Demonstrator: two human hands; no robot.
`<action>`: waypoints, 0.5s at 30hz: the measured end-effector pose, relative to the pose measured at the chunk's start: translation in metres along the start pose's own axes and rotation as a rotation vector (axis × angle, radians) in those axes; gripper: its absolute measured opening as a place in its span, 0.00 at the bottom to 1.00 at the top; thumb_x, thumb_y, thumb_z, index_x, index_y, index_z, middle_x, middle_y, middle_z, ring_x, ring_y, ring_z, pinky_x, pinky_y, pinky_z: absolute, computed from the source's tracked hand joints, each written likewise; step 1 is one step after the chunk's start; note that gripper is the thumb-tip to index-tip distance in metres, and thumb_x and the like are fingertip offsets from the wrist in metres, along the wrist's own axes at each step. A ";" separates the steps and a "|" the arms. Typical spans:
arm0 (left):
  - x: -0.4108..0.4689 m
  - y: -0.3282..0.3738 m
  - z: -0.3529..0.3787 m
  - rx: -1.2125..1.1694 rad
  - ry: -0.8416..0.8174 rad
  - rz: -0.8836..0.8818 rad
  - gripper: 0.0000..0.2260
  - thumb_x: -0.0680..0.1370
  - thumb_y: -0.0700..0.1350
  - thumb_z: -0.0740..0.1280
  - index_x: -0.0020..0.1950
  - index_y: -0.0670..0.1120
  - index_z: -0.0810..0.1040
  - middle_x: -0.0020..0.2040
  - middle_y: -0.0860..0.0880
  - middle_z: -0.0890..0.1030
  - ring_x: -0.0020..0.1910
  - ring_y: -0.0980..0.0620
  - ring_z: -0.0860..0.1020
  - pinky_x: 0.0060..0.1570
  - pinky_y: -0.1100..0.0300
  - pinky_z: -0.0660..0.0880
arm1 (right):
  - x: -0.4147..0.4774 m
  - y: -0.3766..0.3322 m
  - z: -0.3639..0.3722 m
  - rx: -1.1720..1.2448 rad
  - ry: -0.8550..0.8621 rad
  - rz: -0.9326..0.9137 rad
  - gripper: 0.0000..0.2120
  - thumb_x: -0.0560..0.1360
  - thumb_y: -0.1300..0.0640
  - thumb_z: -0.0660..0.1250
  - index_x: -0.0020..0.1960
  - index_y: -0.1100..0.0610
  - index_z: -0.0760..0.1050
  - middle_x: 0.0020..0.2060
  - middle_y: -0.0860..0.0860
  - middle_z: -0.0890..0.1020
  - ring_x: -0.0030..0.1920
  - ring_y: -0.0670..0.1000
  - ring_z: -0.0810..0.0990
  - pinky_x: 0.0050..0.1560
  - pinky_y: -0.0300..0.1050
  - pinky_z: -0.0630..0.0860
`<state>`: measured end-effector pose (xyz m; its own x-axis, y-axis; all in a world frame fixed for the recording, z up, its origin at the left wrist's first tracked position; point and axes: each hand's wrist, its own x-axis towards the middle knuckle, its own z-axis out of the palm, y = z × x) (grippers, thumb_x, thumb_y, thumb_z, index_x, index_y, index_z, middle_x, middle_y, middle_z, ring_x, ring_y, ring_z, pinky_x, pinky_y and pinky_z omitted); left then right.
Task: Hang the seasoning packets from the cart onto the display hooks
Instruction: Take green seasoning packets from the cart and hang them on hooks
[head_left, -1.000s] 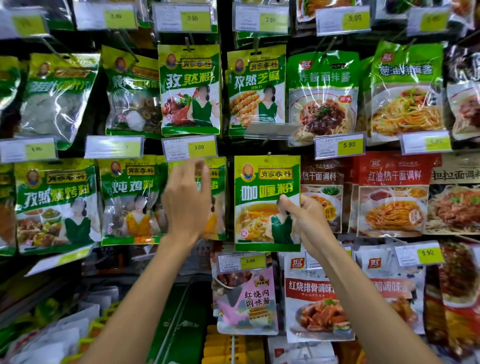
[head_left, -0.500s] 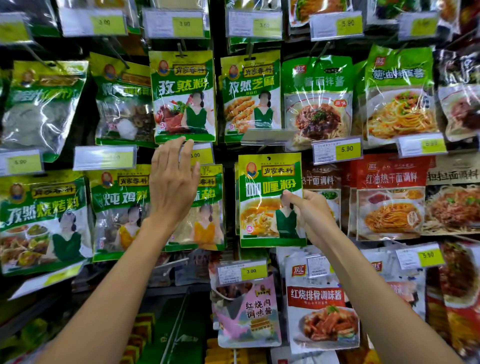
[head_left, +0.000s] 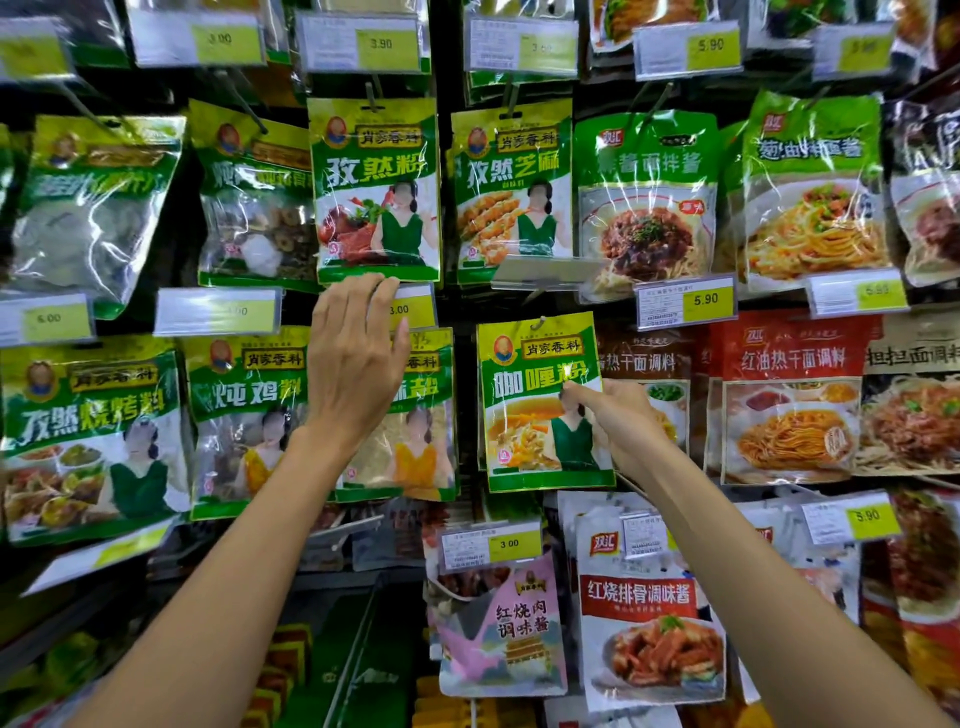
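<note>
My right hand (head_left: 621, 423) pinches the right edge of a green and yellow curry powder packet (head_left: 540, 405), which is held up against the display with its hang hole at a hook (head_left: 540, 325). My left hand (head_left: 356, 353) is raised flat with fingers together over the price tag (head_left: 410, 309) of the hook to the left, in front of another green packet (head_left: 415, 431). Whether the left fingers grip the tag holder is hidden by the hand itself. The cart is not in view.
Green seasoning packets (head_left: 375, 189) hang in rows above and to the left. Red sauce packets (head_left: 789, 400) hang to the right, pink and white packets (head_left: 501, 629) below. A tilted clear tag holder (head_left: 545, 273) sticks out above the curry packet.
My left hand has risen from the packet to the price tag above it. My right hand has lifted the curry packet slightly toward the hook. The view has drifted downward.
</note>
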<state>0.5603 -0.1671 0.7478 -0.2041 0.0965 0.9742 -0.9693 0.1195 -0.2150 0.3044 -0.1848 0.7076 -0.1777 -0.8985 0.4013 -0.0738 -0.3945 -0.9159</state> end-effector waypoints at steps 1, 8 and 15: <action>0.000 0.000 0.000 -0.003 0.001 0.002 0.15 0.81 0.45 0.60 0.63 0.36 0.73 0.58 0.38 0.77 0.59 0.39 0.74 0.64 0.47 0.67 | 0.003 0.001 0.002 -0.028 0.017 -0.015 0.15 0.73 0.62 0.69 0.30 0.61 0.70 0.49 0.67 0.81 0.55 0.58 0.78 0.45 0.48 0.72; 0.000 0.000 -0.002 -0.018 -0.032 0.000 0.15 0.80 0.44 0.60 0.64 0.36 0.72 0.58 0.37 0.76 0.59 0.39 0.74 0.65 0.46 0.68 | 0.019 0.009 0.017 -0.227 0.198 -0.071 0.17 0.73 0.58 0.71 0.28 0.59 0.70 0.27 0.53 0.73 0.27 0.48 0.66 0.27 0.42 0.60; 0.004 0.005 -0.012 -0.036 -0.132 -0.047 0.16 0.80 0.44 0.60 0.65 0.36 0.72 0.61 0.37 0.75 0.62 0.39 0.73 0.67 0.47 0.66 | 0.024 0.009 0.014 -0.337 0.239 -0.144 0.11 0.76 0.54 0.69 0.51 0.63 0.76 0.42 0.55 0.78 0.50 0.55 0.74 0.50 0.51 0.72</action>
<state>0.5559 -0.1541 0.7499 -0.1772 -0.0407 0.9833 -0.9731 0.1566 -0.1689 0.3134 -0.2129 0.7089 -0.3618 -0.7532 0.5493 -0.4232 -0.3923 -0.8167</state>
